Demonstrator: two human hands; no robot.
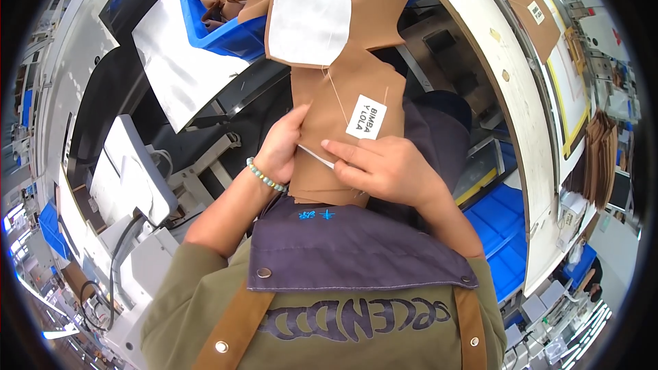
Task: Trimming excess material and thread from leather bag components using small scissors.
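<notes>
Brown leather-like panels (322, 109) lie over my lap, with a white label (367, 117) bearing dark print stitched on and loose thread ends nearby. At the panel's left edge, my left hand (277, 144) grips it, thumb on top and fingers underneath. My right hand (384, 168) is closed over the panel just below the label, its thumb and fingers at one end of a thin white strip (315, 156). That strip runs toward my left fingers; whether it is a tool or an edge of material I cannot tell. A white rectangular backing (310, 17) covers the panel's far part.
Beyond the panels, a blue bin (226, 44) holds brown pieces. White machine parts (130, 171) stand at left. A curved white table edge (504, 82) runs along the right, with blue trays (497, 226) beneath. Brown pieces hang farther right (591, 157).
</notes>
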